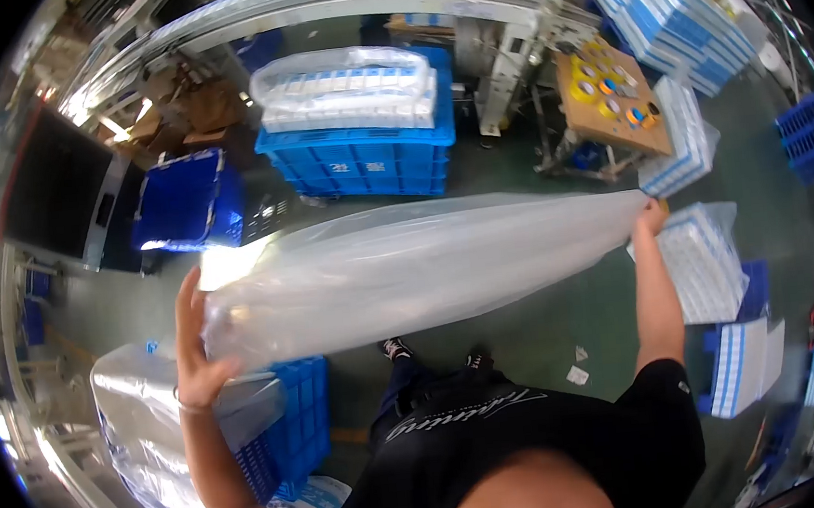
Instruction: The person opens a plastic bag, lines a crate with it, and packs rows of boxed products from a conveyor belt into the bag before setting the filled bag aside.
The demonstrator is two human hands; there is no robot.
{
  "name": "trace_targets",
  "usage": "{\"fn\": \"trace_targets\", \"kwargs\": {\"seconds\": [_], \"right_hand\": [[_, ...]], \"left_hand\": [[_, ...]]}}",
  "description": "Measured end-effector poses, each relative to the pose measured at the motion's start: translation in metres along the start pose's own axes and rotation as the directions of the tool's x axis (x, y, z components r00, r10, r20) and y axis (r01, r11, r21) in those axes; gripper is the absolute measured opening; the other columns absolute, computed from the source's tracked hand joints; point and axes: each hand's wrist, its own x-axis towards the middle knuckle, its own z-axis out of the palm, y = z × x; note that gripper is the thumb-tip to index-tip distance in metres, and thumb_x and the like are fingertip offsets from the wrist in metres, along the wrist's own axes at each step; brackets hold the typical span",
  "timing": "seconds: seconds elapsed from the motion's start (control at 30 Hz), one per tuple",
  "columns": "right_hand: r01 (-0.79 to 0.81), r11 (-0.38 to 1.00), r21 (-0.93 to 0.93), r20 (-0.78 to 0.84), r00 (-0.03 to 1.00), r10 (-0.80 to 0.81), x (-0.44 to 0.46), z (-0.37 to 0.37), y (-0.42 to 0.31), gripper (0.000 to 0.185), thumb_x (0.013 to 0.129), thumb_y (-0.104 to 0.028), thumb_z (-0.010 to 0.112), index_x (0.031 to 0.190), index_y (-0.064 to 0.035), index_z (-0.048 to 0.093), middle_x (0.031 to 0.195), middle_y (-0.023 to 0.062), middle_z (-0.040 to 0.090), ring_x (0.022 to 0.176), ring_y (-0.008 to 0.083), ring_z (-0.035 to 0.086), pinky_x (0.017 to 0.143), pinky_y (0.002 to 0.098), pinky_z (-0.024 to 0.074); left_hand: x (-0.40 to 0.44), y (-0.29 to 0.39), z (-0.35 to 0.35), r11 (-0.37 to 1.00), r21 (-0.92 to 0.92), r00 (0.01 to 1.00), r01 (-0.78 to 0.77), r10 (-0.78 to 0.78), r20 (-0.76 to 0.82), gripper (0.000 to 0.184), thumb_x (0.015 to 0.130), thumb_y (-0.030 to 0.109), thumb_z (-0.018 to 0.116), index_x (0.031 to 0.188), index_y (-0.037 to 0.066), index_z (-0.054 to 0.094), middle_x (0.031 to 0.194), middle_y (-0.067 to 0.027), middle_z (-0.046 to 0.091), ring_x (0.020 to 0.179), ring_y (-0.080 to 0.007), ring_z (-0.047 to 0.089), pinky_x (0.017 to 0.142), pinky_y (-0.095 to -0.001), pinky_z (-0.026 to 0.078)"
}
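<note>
A long, clear plastic bag (427, 267) stretches across the view between my two hands, above the floor. At its wide left end is my left hand (198, 354), with the thumb and fingers spread apart around the bag's edge. My right hand (653, 220) is closed around the gathered, narrower right end. The bag looks hollow and loosely creased, with glare near its left end. Beyond it stands a blue crate (361, 169) with a plastic-wrapped stack of white and blue boxes (356, 108) on top.
A blue bin (185, 201) stands at the left. Below my left arm are a plastic-covered load (140, 413) and another blue crate (304, 408). A small table (597, 107) holds several tape rolls. Stacked boxes (703, 262) line the right side. A conveyor frame (327, 5) crosses the back.
</note>
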Motion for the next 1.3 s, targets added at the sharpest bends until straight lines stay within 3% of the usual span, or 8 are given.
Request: {"fn": "trace_targets", "kwargs": {"seconds": [0.13,0.23,0.5,0.7,0.87,1.0,1.13,1.3], "right_hand": [[-0.298,0.942,0.157,0.987,0.069,-0.143,-0.200,0.070,-0.186,0.025,0.080,-0.016,0.067,0.103,-0.0053,0.064,0.094,0.0104,0.066,0.086,0.0224,0.062,0.074,0.0354,0.0503],[0.398,0.888,0.231,0.725,-0.679,0.115,-0.290,0.091,-0.264,0.026,0.078,-0.015,0.071,0.098,-0.0013,0.065,0.091,0.0058,0.066,0.083,0.0160,0.061,0.073,0.0321,0.0497],[0.636,0.749,0.184,0.625,0.513,-0.589,-0.133,0.250,-0.312,0.023,0.079,-0.009,0.060,0.100,0.0012,0.063,0.087,0.0057,0.063,0.078,0.0157,0.058,0.070,0.0294,0.0466],[0.646,0.707,-0.290,0.362,0.757,-0.544,0.048,0.345,-0.316,0.026,0.089,-0.013,0.053,0.107,0.0041,0.061,0.105,0.0154,0.063,0.094,0.0279,0.059,0.083,0.0359,0.0466],[0.730,0.672,-0.128,0.372,0.663,-0.650,0.015,0.563,-0.341,0.032,0.089,-0.018,0.046,0.108,0.0034,0.061,0.100,0.0200,0.066,0.085,0.0301,0.065,0.076,0.0382,0.0519],[0.943,-0.278,-0.186,0.634,-0.101,-0.767,-0.182,0.767,-0.457,0.036,0.097,-0.028,0.042,0.117,-0.0055,0.061,0.114,0.0128,0.064,0.105,0.0269,0.061,0.090,0.0346,0.0485],[0.529,0.360,0.768,0.548,-0.253,-0.798,-0.553,0.856,-0.693,0.035,0.096,-0.031,0.045,0.120,-0.0082,0.057,0.116,0.0111,0.061,0.108,0.0268,0.058,0.094,0.0386,0.0456],[-0.680,0.722,0.125,0.230,-0.688,-0.688,-0.923,0.752,-0.914,0.038,0.094,-0.036,0.050,0.124,-0.0114,0.052,0.119,0.0090,0.059,0.112,0.0266,0.055,0.099,0.0436,0.0420]], "left_hand": [[-0.068,-0.222,-0.211,0.461,0.744,0.834,0.484,0.016,-0.552,0.043,0.083,0.010,0.061,0.123,-0.003,0.053,0.119,-0.0262,0.057,0.113,-0.0384,0.054,0.098,-0.0389,0.041],[-0.169,-0.316,-0.378,0.713,-0.294,0.085,0.636,-0.443,-0.893,0.039,0.089,0.029,0.053,0.096,-0.008,0.064,0.087,-0.0203,0.068,0.072,-0.0296,0.066,0.066,-0.0369,0.052],[-0.100,-0.142,-0.216,0.793,-0.067,0.774,0.605,-0.606,-0.183,0.019,0.088,0.015,0.057,0.094,-0.001,0.065,0.089,-0.0135,0.065,0.077,-0.0244,0.062,0.073,-0.0348,0.050],[-0.049,-0.047,-0.180,0.663,-0.424,0.524,0.617,0.056,0.850,0.048,0.097,0.032,0.044,0.072,-0.001,0.068,0.052,-0.0050,0.056,0.047,-0.0114,0.052,0.050,-0.0268,0.044],[-0.058,-0.104,-0.228,0.601,-0.252,0.578,0.758,-0.440,0.687,0.060,0.099,0.043,0.039,0.067,0.000,0.067,0.051,-0.0041,0.056,0.046,-0.0094,0.053,0.045,-0.0256,0.042],[-0.106,-0.131,-0.253,0.599,0.347,0.587,0.722,-0.795,0.151,0.056,0.089,0.052,0.053,0.069,0.002,0.069,0.056,-0.0152,0.059,0.051,-0.0287,0.058,0.057,-0.0376,0.048],[-0.214,-0.109,-0.285,0.359,0.282,0.457,0.890,-0.712,-0.534,0.035,0.081,0.039,0.066,0.078,0.004,0.069,0.064,-0.0191,0.061,0.063,-0.0376,0.060,0.062,-0.0416,0.049],[-0.330,-0.075,-0.275,0.196,-0.065,-0.028,0.978,-0.183,-0.983,0.024,0.081,0.025,0.065,0.082,0.001,0.066,0.059,-0.0156,0.061,0.052,-0.0309,0.060,0.055,-0.0390,0.048]]}}
